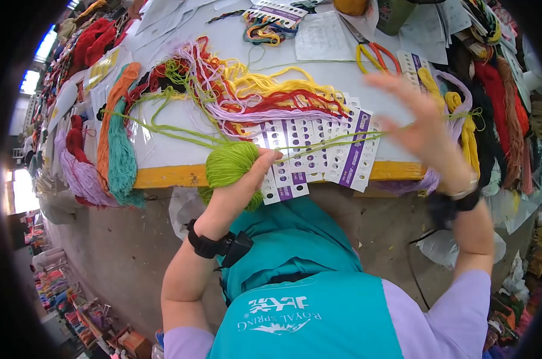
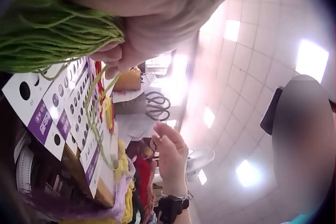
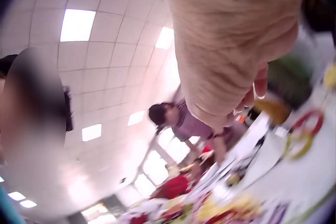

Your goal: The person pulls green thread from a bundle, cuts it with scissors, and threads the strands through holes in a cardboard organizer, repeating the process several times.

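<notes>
My left hand (image 1: 240, 186) grips a thick bundle of bright green yarn (image 1: 228, 163) at the table's front edge, thumb and fingertips close together at its right end. From there green strands (image 1: 336, 143) stretch right across the tabletop, and more green strands run left toward the hanging skeins. My right hand (image 1: 423, 122), blurred, is raised over the right side of the table with its fingers apart and nothing visible in them. Several white punched cards (image 1: 350, 157) with purple bands fan out beneath the strands. The left wrist view shows the green yarn (image 2: 58, 35) close against the palm.
Red, yellow and lilac threads (image 1: 271, 99) lie across the white table (image 1: 265, 57). Scissors (image 1: 375, 57) with red and yellow handles lie at the back right. Orange and teal skeins (image 1: 126, 137) hang over the left edge. Another person (image 3: 184, 124) is across the room.
</notes>
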